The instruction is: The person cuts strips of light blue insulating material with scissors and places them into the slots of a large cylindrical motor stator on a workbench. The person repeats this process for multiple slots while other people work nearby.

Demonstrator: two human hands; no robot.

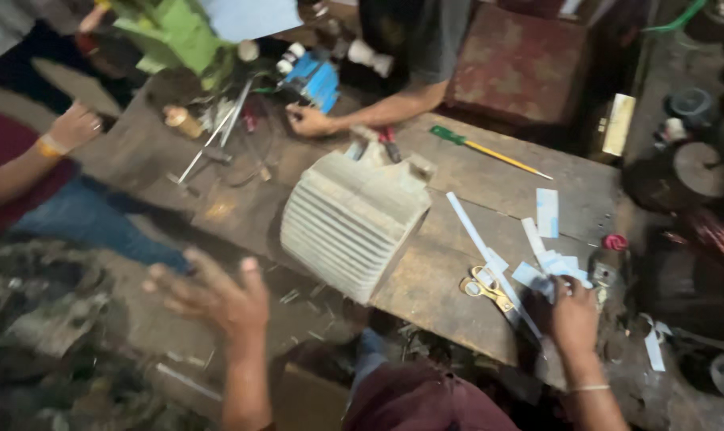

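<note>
Nearest the camera, the left hand point(214, 299) hovers with fingers spread wide, holding nothing, just short of the ribbed motor housing point(350, 227). Off to the other side, the right hand point(573, 315) rests at the near edge of the wooden worktop point(441, 287), its fingers pressed down among pale blue paper strips point(549, 267); whether it pinches one I cannot tell. Yellow-handled scissors point(483, 287) lie just beside it, touching a long strip.

That housing sits mid-worktop, a grey cast-metal shell with parallel cooling fins. It looks heavy and rigid, the fins giving grip, so both hands on opposite finned sides would likely serve best. By contrast the strips seem light, thin and easily creased.

Farther off lies a green-handled screwdriver point(477, 145), then red-handled pliers point(390, 144). Beyond them another person's hand point(310, 121) rests on the scuffed boards.
</note>
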